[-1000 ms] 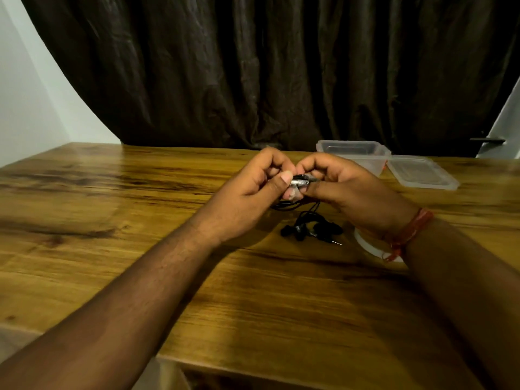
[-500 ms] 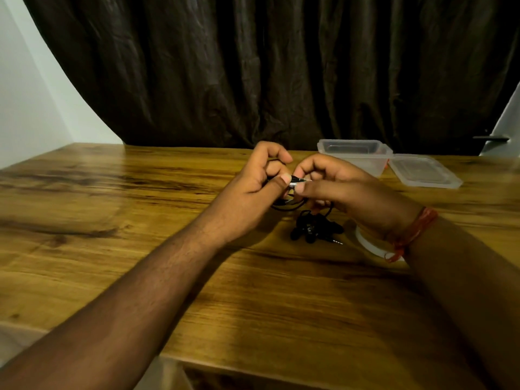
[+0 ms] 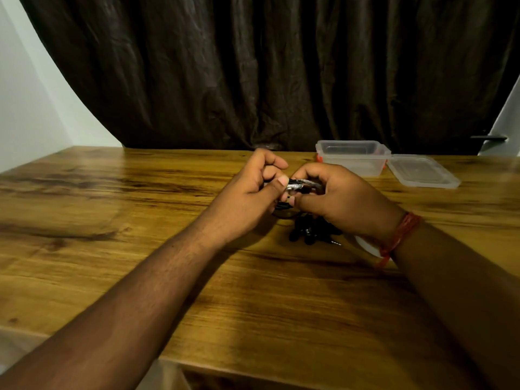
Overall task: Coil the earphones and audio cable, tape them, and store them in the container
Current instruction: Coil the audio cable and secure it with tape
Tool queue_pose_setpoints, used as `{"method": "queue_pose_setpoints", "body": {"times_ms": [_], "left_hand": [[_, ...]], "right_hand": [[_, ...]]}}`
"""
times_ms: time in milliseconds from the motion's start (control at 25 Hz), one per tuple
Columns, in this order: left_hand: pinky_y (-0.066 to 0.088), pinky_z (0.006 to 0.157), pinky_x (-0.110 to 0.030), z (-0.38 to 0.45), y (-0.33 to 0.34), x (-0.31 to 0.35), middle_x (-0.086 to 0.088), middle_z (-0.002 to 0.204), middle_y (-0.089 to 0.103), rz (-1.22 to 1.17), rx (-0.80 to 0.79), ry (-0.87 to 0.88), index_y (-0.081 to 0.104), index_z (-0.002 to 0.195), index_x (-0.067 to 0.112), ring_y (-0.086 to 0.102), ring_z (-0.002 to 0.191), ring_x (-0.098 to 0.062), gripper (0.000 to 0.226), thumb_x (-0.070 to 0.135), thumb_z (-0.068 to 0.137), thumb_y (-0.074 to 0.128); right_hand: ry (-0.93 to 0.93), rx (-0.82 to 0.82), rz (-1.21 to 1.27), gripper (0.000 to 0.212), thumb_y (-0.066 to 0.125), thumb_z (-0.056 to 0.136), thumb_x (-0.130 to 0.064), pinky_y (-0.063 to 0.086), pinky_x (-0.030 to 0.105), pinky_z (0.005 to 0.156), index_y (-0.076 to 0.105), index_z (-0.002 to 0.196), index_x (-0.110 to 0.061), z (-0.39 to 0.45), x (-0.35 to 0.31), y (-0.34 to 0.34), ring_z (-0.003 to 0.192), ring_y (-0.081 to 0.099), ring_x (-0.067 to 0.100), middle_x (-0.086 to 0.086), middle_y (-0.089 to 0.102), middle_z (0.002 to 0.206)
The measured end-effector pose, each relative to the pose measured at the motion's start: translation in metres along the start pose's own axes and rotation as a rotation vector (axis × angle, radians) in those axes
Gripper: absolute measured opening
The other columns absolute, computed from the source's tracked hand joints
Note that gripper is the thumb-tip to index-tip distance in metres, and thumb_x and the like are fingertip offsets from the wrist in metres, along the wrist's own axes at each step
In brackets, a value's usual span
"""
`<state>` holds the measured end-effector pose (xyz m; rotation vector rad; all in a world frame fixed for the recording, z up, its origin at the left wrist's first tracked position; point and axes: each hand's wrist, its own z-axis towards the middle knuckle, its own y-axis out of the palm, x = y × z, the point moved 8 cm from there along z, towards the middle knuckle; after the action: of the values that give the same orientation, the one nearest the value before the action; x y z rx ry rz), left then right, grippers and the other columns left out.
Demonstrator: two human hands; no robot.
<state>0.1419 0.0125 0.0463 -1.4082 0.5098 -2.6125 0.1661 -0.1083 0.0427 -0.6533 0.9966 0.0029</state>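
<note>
My left hand [image 3: 250,195] and my right hand [image 3: 340,198] meet above the middle of the table and both pinch a coiled black cable [image 3: 302,184] with clear shiny tape wrapped on it. A loop of that cable hangs below my fingers. Black earphones [image 3: 309,233] with a metal plug lie in a heap on the table just under my right hand. A white tape roll [image 3: 367,246] lies on the table, mostly hidden by my right wrist. The clear plastic container [image 3: 351,157] stands open at the back right.
The container's clear lid [image 3: 422,171] lies flat to its right. The wooden table [image 3: 140,220] reaches to a dark curtain behind. Its front edge runs near the bottom of the view.
Both hands have stayed together on the cable. My left fingers have shifted a little along the taped part, and the right hand has turned slightly.
</note>
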Motion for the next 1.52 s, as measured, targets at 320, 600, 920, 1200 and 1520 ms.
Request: {"method": "queue_pose_setpoints", "body": {"times_ms": [320,600,920,1200,1520], "left_hand": [[0.047,0.064,-0.031,0.001,-0.002,-0.012,0.0,0.077,0.061,0.04,0.007,-0.133,0.057,0.09,0.015,0.058,0.059,-0.01,0.01,0.009,0.098,0.053],[0.044,0.06,-0.031,0.0,-0.003,-0.01,0.008,0.071,0.059,0.105,0.015,-0.067,0.056,0.086,0.024,0.055,0.06,-0.011,0.007,0.027,0.091,0.053],[0.051,0.065,-0.04,-0.004,-0.001,-0.006,0.0,0.077,0.063,0.158,0.033,-0.072,0.06,0.093,0.025,0.059,0.063,-0.011,0.01,0.028,0.097,0.052],[0.056,0.068,-0.042,-0.005,-0.001,0.003,0.004,0.087,0.067,0.279,0.062,-0.006,0.063,0.098,0.027,0.066,0.067,-0.012,0.007,0.024,0.097,0.056],[0.051,0.062,-0.025,-0.008,0.0,0.019,0.009,0.091,0.061,0.343,0.015,0.18,0.063,0.099,0.025,0.063,0.07,-0.01,0.007,0.023,0.095,0.057]], "right_hand": [[0.004,0.029,-0.157,0.006,0.071,0.085,-0.021,0.052,0.039,0.066,0.064,0.086,-0.021,0.0,0.007,-0.001,0.066,0.059,0.009,-0.002,0.066,0.074],[0.001,0.049,-0.125,0.01,0.066,0.09,-0.027,0.056,0.036,0.052,0.058,0.092,-0.022,-0.002,0.003,0.005,0.056,0.065,0.014,0.002,0.066,0.079],[-0.083,0.18,-0.308,0.001,0.059,0.091,-0.02,0.053,0.04,0.054,0.058,0.092,-0.02,-0.009,-0.008,0.001,0.058,0.06,0.011,-0.001,0.062,0.072],[0.078,0.13,-0.031,0.01,0.06,0.092,-0.011,0.061,0.04,0.068,0.066,0.096,-0.018,-0.008,0.002,0.003,0.072,0.071,0.017,0.006,0.072,0.083],[0.299,-0.001,0.536,0.006,0.064,0.085,-0.012,0.051,0.029,0.065,0.069,0.088,-0.01,-0.008,0.006,-0.003,0.073,0.067,0.017,0.007,0.07,0.078]]}}
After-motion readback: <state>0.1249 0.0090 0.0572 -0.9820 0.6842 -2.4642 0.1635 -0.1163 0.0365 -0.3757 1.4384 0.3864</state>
